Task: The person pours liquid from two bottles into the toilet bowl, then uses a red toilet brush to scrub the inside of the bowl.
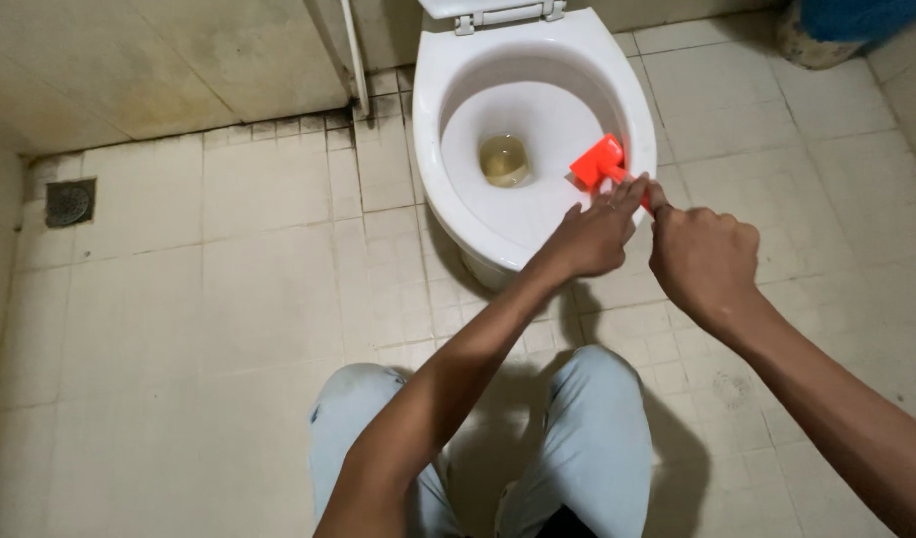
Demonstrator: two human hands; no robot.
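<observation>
Upper centre of the frame: both hands meet on the handle of a red brush [599,162] inside the toilet bowl [537,214]. Left hand [589,239] and right hand [702,261] grasp it by the fingertips; so light a hold could slip, dropping the brush toward the water.

Bright orange-red plastic brush [599,162], squarish blocky head on a short handle. Head sits inside the white toilet bowl [537,214], up against the inner wall on the right side, just under the rim, clear of the yellowish water pooled at the bottom. Tilted, head pointing up-left, handle running down-right over the rim. Bristles not really visible from here.
</observation>
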